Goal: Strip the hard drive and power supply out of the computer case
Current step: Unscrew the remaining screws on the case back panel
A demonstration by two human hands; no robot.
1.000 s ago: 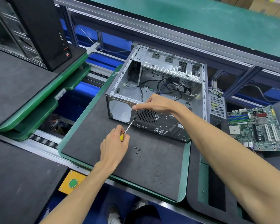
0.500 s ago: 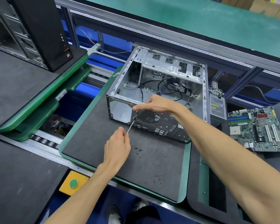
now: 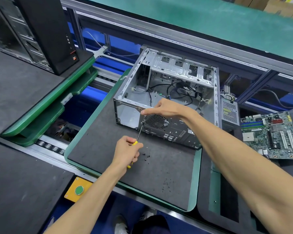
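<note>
Bare silver metal computer case (image 3: 167, 85) lies open on the grey-matted desk (image 3: 108, 157). Left hand (image 3: 127, 152) grips a yellow-handled screwdriver (image 3: 139, 134) on a rear-panel screw, right hand (image 3: 166, 108) flat at 12 o'clock steadying. Probably the next move is backing that screw out, keeping the tip seated.

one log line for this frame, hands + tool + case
left hand: grips screwdriver, tip at fan grille corner | right hand: rests on case rear edge | loose screws on mat
</note>
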